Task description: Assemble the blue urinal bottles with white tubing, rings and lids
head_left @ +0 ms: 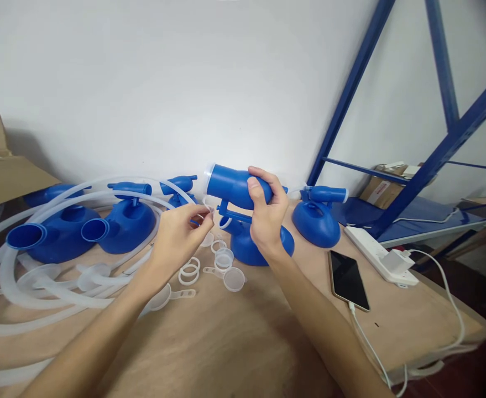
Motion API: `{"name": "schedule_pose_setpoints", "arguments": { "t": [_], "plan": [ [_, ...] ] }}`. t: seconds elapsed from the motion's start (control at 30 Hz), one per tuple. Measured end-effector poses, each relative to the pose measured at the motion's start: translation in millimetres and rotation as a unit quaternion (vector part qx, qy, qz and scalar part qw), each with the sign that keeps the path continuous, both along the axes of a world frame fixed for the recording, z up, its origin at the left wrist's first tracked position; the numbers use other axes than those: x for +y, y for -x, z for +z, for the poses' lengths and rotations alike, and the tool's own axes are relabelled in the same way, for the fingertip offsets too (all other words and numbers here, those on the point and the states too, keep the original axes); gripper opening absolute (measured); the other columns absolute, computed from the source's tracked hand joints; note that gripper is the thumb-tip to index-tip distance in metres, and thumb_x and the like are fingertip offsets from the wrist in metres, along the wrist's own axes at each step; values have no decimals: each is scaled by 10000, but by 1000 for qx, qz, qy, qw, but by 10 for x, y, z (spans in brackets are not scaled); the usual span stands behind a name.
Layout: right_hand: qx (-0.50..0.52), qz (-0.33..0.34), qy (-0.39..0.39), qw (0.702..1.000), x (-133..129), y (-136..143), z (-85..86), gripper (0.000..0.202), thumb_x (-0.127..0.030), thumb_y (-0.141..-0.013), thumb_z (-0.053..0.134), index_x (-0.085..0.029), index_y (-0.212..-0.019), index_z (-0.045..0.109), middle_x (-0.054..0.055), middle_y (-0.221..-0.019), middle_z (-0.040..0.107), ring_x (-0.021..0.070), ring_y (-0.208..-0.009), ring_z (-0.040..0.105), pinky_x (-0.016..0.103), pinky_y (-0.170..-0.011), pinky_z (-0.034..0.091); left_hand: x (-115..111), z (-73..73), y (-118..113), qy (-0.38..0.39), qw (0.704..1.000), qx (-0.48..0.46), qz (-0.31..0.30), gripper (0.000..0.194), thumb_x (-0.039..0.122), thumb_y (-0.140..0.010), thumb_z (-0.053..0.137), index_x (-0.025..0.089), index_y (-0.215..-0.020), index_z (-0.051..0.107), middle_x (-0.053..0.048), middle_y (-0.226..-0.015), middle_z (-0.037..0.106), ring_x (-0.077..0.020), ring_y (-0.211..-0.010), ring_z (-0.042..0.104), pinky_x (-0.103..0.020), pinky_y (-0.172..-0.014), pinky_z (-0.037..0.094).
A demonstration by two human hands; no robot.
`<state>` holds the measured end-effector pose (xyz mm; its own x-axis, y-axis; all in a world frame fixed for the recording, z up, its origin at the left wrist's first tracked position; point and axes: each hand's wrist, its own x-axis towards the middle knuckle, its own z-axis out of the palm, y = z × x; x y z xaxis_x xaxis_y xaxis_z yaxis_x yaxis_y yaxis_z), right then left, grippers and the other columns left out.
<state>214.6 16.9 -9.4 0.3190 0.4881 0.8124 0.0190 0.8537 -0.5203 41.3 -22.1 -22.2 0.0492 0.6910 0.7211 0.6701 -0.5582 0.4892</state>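
Note:
My right hand (267, 207) is wrapped around a blue plastic tube piece (230, 185), thumb on its near side, holding it nearly level. A translucent cap (209, 171) sits at the tube's left end. My left hand (184, 229) pinches the cap's thin clear strap (209, 205) just below that end, near a small blue peg under the tube. Behind and below my right hand stands a rounded blue plastic bottle (245, 249), partly hidden by it. Loose clear rings (189, 271) and a clear strapped cap (234, 279) lie on the table in front.
Coiled translucent hoses (22, 287) and several more blue bottles (129, 224) fill the left side. Another blue bottle (316, 224) stands at right, beside a phone (348, 279) on a cable and a white power strip (379, 257). A blue metal rack (445, 138) rises beyond the table.

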Motion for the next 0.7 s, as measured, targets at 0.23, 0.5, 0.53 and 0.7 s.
{"name": "schedule_pose_setpoints", "arguments": {
  "t": [0.23, 0.5, 0.53, 0.7],
  "plan": [
    [37, 1, 16, 999, 5, 104, -75, 246, -448, -962, 676, -255, -1080, 772, 20, -1161, 783, 222, -1163, 703, 452, -1101, 531, 26, -62, -110, 45, 962, -268, -32, 181, 357, -839, 780, 197, -887, 848, -38, -864, 834, -231, -788, 803, -310, -737, 664],
    [48, -16, -26, 998, -96, 95, -47, 222, -426, -969, 673, -266, -1089, 769, 14, -1178, 774, 224, -1166, 706, 467, -1100, 533, 33, -186, -200, -21, 924, -351, -152, 78, 264, -873, 804, 235, -920, 860, -34, -952, 820, -180, -891, 771, -272, -780, 667],
    [51, -19, -28, 998, -91, 95, -49, 222, -425, -970, 670, -265, -1089, 768, 14, -1173, 775, 223, -1160, 708, 469, -1096, 535, 44, -199, -188, -29, 921, -349, -173, 85, 244, -880, 799, 249, -938, 861, -32, -968, 815, -176, -914, 765, -267, -787, 661],
    [60, -28, -44, 997, -61, 101, -68, 216, -415, -976, 654, -261, -1084, 759, 17, -1178, 766, 230, -1169, 703, 492, -1119, 515, 68, -218, -175, -58, 917, -330, -215, 189, 148, -865, 808, 294, -973, 861, -22, -965, 788, -153, -948, 743, -243, -800, 626]
  ]
}}
